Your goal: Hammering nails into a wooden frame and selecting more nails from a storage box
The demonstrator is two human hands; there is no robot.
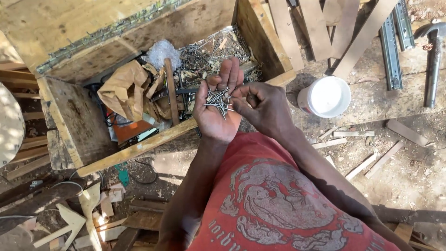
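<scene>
— Plenty is lying in that open wooden toolbox (79,139): crumpled brown paper (123,88), a clear plastic bag (160,52), loose nails (209,51) heaped in the far corner.

— And beside it?

— White plastic tub (325,96) is sitting on the bench, hammer (434,60) lying further right.

— The hands?

— Left hand (214,111) is cupping open, palm up over the box edge, carrying a small bunch of nails (219,100). Right hand (260,109) is pinching among them. Sorting looks underway; most nails are remaining in the box.
</scene>
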